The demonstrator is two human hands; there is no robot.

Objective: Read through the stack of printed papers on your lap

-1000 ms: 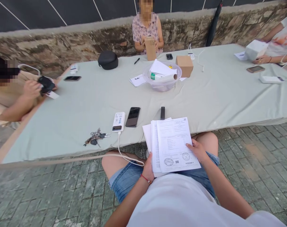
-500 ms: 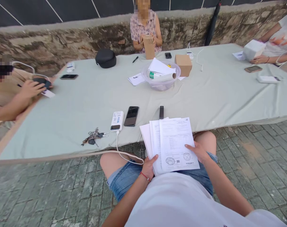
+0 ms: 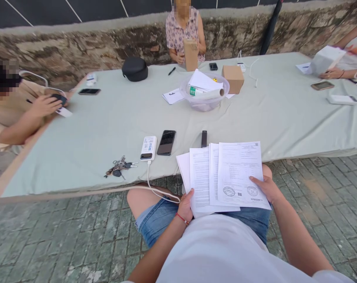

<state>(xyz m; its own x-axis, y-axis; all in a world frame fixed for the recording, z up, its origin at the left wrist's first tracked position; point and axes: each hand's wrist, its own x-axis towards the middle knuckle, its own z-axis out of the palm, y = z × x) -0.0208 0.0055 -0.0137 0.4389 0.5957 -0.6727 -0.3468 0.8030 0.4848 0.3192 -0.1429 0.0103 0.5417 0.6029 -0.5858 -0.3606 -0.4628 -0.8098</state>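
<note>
- Left hand (image 3: 185, 206) low over the lap, grip closed on the bottom left corner of the papers (image 3: 200, 179), thumb on top of the sheets.
- Right hand (image 3: 268, 188) at the right edge of the top sheet (image 3: 240, 173), grip closed on it, thumb lying on the print beside two round stamps.
- Papers fanned out between both hands, upper edges reaching over the near rim of the counter (image 3: 107, 129), lower edges over the denim shorts (image 3: 157, 222).
- Just beyond the papers on the counter: a small black stick (image 3: 204, 138), a dark phone (image 3: 166, 142) and a white power bank (image 3: 148, 148) side by side, cable (image 3: 156, 188) hanging from the bank down to the lap.
- Keys (image 3: 119, 168) left of the bank, near the counter's edge.
- Farther back, a clear bowl (image 3: 204, 103) holding a paper roll and sheets, a brown box (image 3: 233, 78) just right of it, a black case (image 3: 134, 69) to the left.
- Three other people seated around the counter: one at the far side holding a tall brown box (image 3: 191, 55), one at the left with a hand on a dark object, one at the right with a white box (image 3: 324, 60).
</note>
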